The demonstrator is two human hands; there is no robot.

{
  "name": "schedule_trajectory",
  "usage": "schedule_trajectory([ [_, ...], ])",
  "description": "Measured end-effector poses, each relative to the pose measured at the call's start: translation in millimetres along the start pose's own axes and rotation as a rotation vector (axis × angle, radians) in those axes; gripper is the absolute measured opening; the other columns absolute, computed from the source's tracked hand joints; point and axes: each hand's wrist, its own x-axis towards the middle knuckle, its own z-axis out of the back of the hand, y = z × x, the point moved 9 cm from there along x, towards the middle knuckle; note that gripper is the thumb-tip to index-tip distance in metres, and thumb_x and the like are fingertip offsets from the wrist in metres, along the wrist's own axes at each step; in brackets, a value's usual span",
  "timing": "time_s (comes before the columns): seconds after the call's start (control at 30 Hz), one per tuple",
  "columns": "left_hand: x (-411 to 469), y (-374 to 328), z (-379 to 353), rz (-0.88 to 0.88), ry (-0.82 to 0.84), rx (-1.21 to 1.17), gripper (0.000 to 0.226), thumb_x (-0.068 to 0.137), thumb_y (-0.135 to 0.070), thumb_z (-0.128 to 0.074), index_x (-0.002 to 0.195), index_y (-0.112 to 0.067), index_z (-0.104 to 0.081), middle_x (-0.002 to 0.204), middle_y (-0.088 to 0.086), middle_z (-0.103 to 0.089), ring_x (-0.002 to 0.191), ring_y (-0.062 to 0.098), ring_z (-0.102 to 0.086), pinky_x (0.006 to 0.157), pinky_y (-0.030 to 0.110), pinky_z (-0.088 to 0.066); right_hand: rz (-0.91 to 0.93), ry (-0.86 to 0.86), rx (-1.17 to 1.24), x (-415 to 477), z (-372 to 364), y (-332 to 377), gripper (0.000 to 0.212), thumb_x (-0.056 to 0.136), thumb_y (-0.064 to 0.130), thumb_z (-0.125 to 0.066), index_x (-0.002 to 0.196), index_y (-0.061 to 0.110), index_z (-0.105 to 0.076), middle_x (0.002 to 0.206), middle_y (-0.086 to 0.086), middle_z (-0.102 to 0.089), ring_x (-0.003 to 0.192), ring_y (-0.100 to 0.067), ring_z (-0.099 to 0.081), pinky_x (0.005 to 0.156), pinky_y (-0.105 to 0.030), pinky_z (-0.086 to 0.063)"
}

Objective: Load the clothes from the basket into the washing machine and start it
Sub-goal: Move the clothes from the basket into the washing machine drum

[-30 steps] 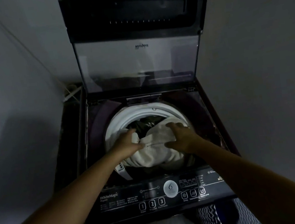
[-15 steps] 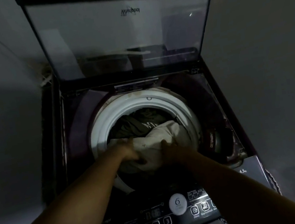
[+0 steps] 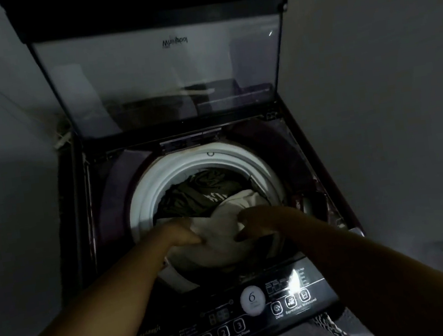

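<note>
A dark top-loading washing machine (image 3: pixel 264 139) stands in front of me with its glass lid (image 3: pixel 161 71) raised upright. Inside the white drum rim (image 3: pixel 145 204) lies a dark olive garment (image 3: pixel 198 196) at the back. A white garment (image 3: pixel 223 230) sits at the front of the drum. My left hand (image 3: pixel 179 233) and my right hand (image 3: pixel 262 220) both grip this white garment from either side, low in the drum opening. The control panel (image 3: pixel 236 319) with numbered buttons runs along the near edge, between my forearms.
Grey walls close in on the left and right of the machine. A white plug or cable (image 3: pixel 61 139) shows at the back left corner. A patterned basket edge (image 3: pixel 333 325) peeks out at the lower right, below the panel.
My head has leaned closer over the machine, so the drum looks larger. Both hands have pushed the white garment deeper into the drum, and the dark garment behind it shows more.
</note>
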Motion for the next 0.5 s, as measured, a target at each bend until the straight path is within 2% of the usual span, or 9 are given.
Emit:
schedule_trajectory([
  [0.03, -7.6, -6.8, 11.3, -0.034, -0.031, -0.030, 0.081, 0.075, -0.060, -0.068, 0.143, -0.021, -0.047, 0.144, 0.006, -0.051, 0.129, 0.024, -0.051, 0.107, 0.033, -0.041, 0.021, -0.033, 0.046, -11.0, 11.5, 3.9, 0.070, 0.086, 0.052, -0.072, 0.142, 0.017, -0.050, 0.146, -0.010, -0.050, 0.123, -0.029, -0.058, 0.094, -0.034, -0.053],
  [0.1, -23.6, -28.8, 35.8, -0.117, -0.098, -0.062, 0.081, 0.068, -0.064, -0.065, 0.139, -0.025, -0.054, 0.138, 0.001, -0.057, 0.122, 0.019, -0.054, 0.105, 0.034, -0.045, 0.073, -0.103, 0.074, -36.3, 35.8, 10.7, 0.059, 0.090, 0.044, -0.071, 0.139, 0.018, -0.053, 0.142, -0.008, -0.053, 0.121, -0.028, -0.060, 0.085, -0.028, -0.049],
  [0.17, -40.6, -58.8, 61.9, -0.202, -0.164, -0.116, 0.074, 0.070, -0.064, -0.067, 0.133, -0.027, -0.058, 0.132, -0.003, -0.061, 0.117, 0.015, -0.058, 0.104, 0.037, -0.048, 0.127, -0.203, 0.071, -61.7, 64.0, 12.3, 0.055, 0.091, 0.042, -0.070, 0.138, 0.017, -0.055, 0.139, -0.008, -0.057, 0.124, -0.026, -0.058, 0.090, -0.027, -0.046],
  [0.23, -62.5, -98.6, 85.0, -0.293, -0.227, -0.176, 0.059, 0.084, -0.045, -0.073, 0.135, -0.020, -0.057, 0.131, -0.002, -0.060, 0.118, 0.017, -0.058, 0.104, 0.038, -0.048, 0.156, -0.292, 0.077, -92.4, 90.3, 5.9, 0.051, 0.091, 0.041, -0.071, 0.135, 0.018, -0.059, 0.132, -0.006, -0.061, 0.121, -0.022, -0.059, 0.094, -0.024, -0.043],
  [0.3, -81.6, -142.1, 103.9, -0.377, -0.296, -0.228, 0.054, 0.089, -0.033, -0.072, 0.137, -0.017, -0.054, 0.131, 0.001, -0.060, 0.118, 0.019, -0.059, 0.104, 0.039, -0.048, 0.136, -0.347, 0.108, -119.8, 110.4, -14.6, 0.050, 0.089, 0.043, -0.071, 0.133, 0.020, -0.059, 0.128, -0.005, -0.063, 0.115, -0.020, -0.060, 0.095, -0.025, -0.045],
  [0.4, -101.0, -206.6, 115.1, -0.470, -0.351, -0.242, 0.048, 0.090, -0.032, -0.071, 0.135, -0.020, -0.056, 0.123, 0.000, -0.061, 0.113, 0.016, -0.061, 0.094, 0.029, -0.050, 0.114, -0.447, 0.108, -161.0, 134.7, -52.4, 0.048, 0.090, 0.039, -0.070, 0.132, 0.018, -0.060, 0.127, -0.008, -0.064, 0.112, -0.024, -0.063, 0.097, -0.033, -0.050],
  [0.5, -115.4, -272.1, 106.6, -0.571, -0.346, -0.236, 0.049, 0.089, -0.034, -0.072, 0.134, -0.020, -0.058, 0.125, 0.003, -0.062, 0.112, 0.013, -0.061, 0.097, 0.028, -0.049, 0.064, -0.491, 0.147, -196.4, 144.5, -102.9, 0.046, 0.093, 0.040, -0.068, 0.129, 0.012, -0.060, 0.124, -0.011, -0.065, 0.111, -0.028, -0.062, 0.093, -0.033, -0.049],
])
